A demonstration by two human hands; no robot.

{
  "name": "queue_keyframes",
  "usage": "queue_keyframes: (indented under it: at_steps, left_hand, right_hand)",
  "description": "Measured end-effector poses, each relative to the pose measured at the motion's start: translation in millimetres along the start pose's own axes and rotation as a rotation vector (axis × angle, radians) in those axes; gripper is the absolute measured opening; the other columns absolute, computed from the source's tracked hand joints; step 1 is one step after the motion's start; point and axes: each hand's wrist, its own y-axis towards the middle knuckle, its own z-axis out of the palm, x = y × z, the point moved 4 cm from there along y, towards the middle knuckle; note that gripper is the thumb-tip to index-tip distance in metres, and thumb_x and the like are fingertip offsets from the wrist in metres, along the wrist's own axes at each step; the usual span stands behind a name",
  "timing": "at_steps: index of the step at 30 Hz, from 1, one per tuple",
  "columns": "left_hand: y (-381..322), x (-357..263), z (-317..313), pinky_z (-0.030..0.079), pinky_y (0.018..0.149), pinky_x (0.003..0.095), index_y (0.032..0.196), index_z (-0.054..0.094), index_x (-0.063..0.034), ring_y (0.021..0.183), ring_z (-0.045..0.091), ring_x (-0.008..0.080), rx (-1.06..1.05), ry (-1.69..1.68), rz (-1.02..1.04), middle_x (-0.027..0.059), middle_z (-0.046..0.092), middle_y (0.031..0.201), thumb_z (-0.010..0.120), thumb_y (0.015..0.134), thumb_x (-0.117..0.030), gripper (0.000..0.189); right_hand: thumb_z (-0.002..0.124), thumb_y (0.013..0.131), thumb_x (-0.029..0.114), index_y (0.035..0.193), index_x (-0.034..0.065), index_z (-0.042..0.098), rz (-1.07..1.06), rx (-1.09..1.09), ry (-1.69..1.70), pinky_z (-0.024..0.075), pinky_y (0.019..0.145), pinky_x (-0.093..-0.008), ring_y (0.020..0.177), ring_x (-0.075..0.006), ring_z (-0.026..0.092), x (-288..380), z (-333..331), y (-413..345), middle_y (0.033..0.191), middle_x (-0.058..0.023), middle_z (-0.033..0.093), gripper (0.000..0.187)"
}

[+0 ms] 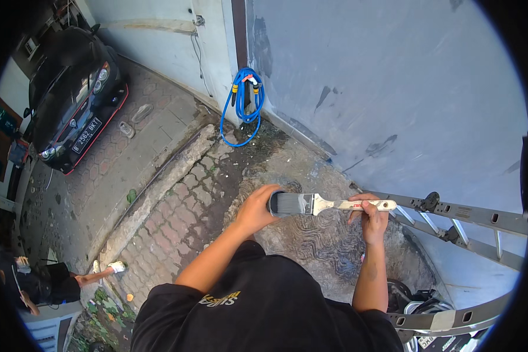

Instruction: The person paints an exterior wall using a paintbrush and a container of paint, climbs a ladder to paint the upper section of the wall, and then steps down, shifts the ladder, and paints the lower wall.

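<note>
My left hand [256, 208] is wrapped around a small paint cup [274, 212], its mouth turned toward the right. A flat paintbrush [330, 204] lies level across my view, and its grey, paint-coated bristles [290, 204] reach to the cup's mouth; how deep they go in is hard to tell. My right hand [372, 218] grips the pale wooden handle near its end, thumb on top. Paint stains mark the handle and ferrule. On the right, a grey wall [378, 79] carries darker streaks and patches.
A metal ladder [462, 215] leans along the wall at right. A coiled blue hose [242, 110] hangs at the wall corner. A black car [77, 97] is parked upper left. Another person [39, 281] sits lower left. Beside the paving [171, 220] runs a concrete kerb [167, 176]. Motorcycle parts [422, 303] show lower right.
</note>
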Motion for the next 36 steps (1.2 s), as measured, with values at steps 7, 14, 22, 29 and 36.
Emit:
queue_keyframes:
  at_steps: [7,14,22,29,36]
  left_hand:
    - [121,53,-13,0.052,0.102,0.0432,0.129,0.061,-0.0065,0.122,0.061,0.0365,0.230,0.026,0.057,0.0111,0.062,0.135,0.089,0.061,-0.015,0.073]
    - [204,88,-47,0.052,0.100,0.0421,0.126,0.061,-0.0012,0.119,0.063,0.0372,0.230,-0.091,0.054,0.0164,0.064,0.129,0.088,0.063,-0.011,0.070]
    - [254,93,-52,0.053,0.097,0.0379,0.123,0.064,-0.0008,0.109,0.070,0.0294,0.122,-0.252,-0.121,0.0150,0.070,0.117,0.092,0.063,-0.012,0.068]
    - [263,81,-54,0.053,0.099,0.0423,0.126,0.063,-0.0034,0.118,0.064,0.0358,0.020,-0.010,0.061,0.0160,0.065,0.128,0.089,0.063,-0.010,0.069]
    - [258,65,-14,0.049,0.107,0.0446,0.133,0.058,-0.0071,0.127,0.057,0.0381,0.026,0.079,0.039,0.0137,0.060,0.137,0.085,0.062,-0.008,0.076]
  right_hand:
    - [0.057,0.101,0.017,0.103,-0.0096,0.069,0.098,0.053,-0.234,0.0532,0.060,-0.0285,0.065,-0.0176,0.066,3,79,109,0.086,-0.0153,0.072,0.030]
    - [0.055,0.100,0.019,0.099,-0.0136,0.066,-0.130,-0.246,-0.104,0.0518,0.048,-0.0284,0.058,-0.0207,0.064,36,63,175,0.091,-0.0218,0.070,0.035]
    - [0.057,0.098,0.025,0.103,-0.0128,0.068,-0.219,-0.214,-0.142,0.0535,0.056,-0.0310,0.055,-0.0227,0.066,11,76,190,0.098,-0.0231,0.069,0.039]
    - [0.059,0.099,0.025,0.100,-0.0116,0.070,-0.127,-0.077,-0.108,0.0526,0.054,-0.0303,0.056,-0.0209,0.065,-2,58,220,0.089,-0.0202,0.070,0.039]
    - [0.059,0.101,0.020,0.102,-0.0102,0.068,-0.076,0.087,-0.097,0.0524,0.053,-0.0283,0.058,-0.0173,0.063,-13,52,246,0.088,-0.0178,0.070,0.032]
